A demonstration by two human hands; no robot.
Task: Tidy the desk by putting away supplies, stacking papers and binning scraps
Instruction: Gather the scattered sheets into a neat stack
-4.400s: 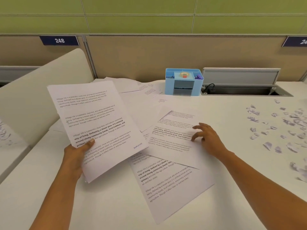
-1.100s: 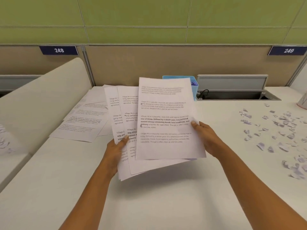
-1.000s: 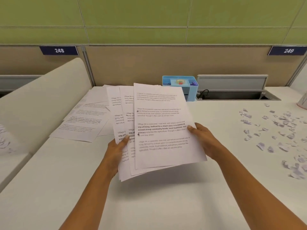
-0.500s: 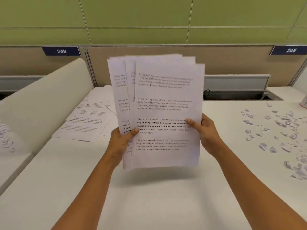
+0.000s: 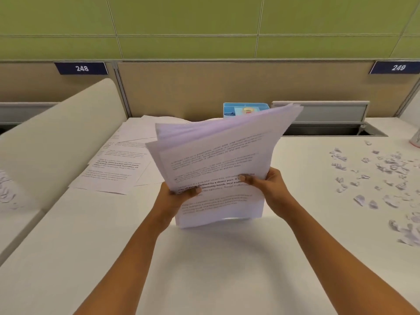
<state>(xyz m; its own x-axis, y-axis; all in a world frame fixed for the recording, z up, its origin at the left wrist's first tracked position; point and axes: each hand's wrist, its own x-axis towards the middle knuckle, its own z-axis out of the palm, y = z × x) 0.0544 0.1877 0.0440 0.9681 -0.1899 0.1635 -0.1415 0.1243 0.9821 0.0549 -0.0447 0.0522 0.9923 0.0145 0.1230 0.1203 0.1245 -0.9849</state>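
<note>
A stack of printed sheets (image 5: 218, 164) stands on its lower edge on the white desk (image 5: 216, 269), its top bowing away from me and to the right. My left hand (image 5: 177, 198) grips its left edge, thumb on the front page. My right hand (image 5: 268, 185) grips the right edge the same way. More printed sheets (image 5: 116, 167) lie loose on the desk at the back left. Several torn paper scraps (image 5: 375, 178) are strewn over the right side.
A light blue organiser (image 5: 241, 109) stands at the back, half hidden by the stack. To its right is an open cable trough (image 5: 329, 130) with a raised lid. A cream divider (image 5: 56, 137) borders the desk on the left, with more scraps (image 5: 5, 189) beyond it.
Both hands gathered the loose sheets into one stack, raised it upright, then dropped its lower edge onto the desk. The top now bends away from me.
</note>
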